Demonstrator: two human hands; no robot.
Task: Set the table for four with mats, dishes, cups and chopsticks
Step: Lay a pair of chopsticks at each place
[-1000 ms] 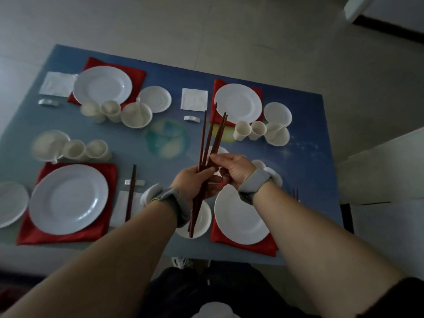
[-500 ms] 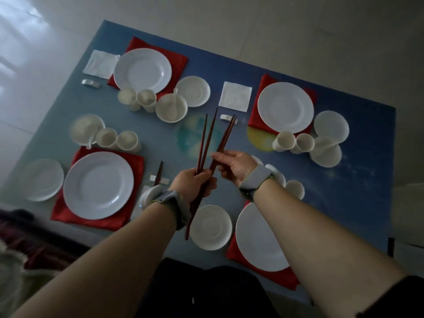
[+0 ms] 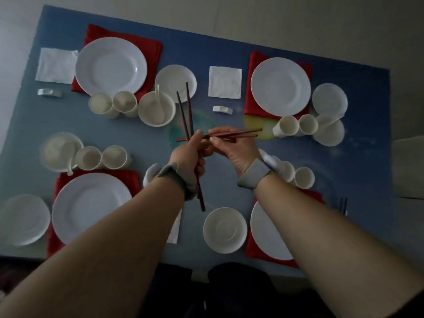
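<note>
Four round white plates (image 3: 111,65) sit on red mats (image 3: 151,49), one toward each corner of the blue table (image 3: 146,138); cups (image 3: 125,102) cluster mid-frame.

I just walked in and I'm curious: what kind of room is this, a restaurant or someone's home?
Probably a dining spot, home or practice room; I can't tell which. A blue table holds white plates on red mats, cups and napkins.

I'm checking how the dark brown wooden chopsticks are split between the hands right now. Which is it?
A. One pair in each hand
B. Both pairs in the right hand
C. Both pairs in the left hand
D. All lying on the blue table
A: the left hand grips one upright pair of dark brown wooden chopsticks, while the right hand pinches a second, sideways pair.
</note>
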